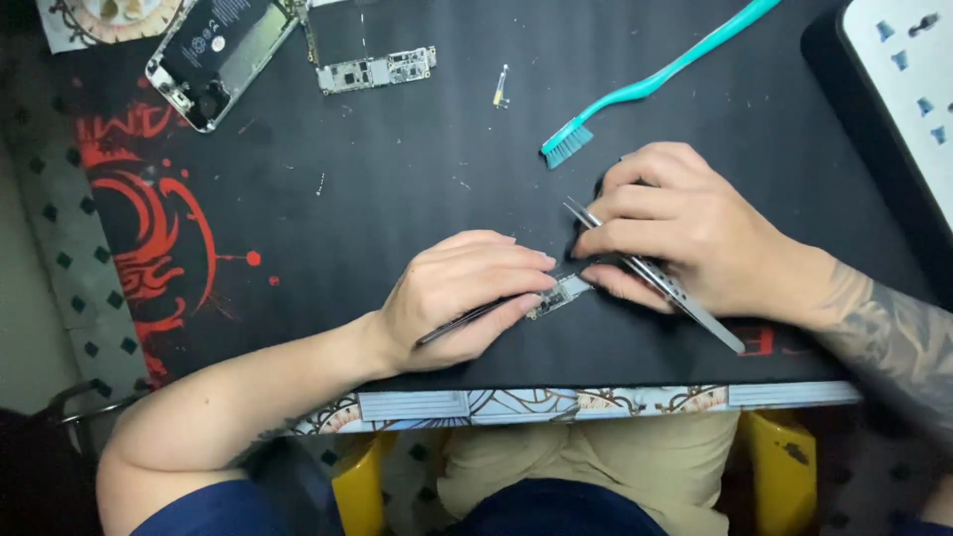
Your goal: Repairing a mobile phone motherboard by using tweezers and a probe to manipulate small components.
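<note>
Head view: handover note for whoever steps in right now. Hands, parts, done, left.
Left hand: grips a dark tool, tip at the small circuit board.
Right hand: holds silver tweezers, fingers steadying that board on the black mat.
Elsewhere: opened phone and long board at the far left, teal brush far right.
Done: phone opened, boards out.
Left: small board in work; nothing refitted.

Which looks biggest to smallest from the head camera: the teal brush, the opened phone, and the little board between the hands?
1. Teal brush, longest by far.
2. Opened phone, partly cut off, so unsure.
3. Little board, smallest, partly hidden by fingers.
</note>
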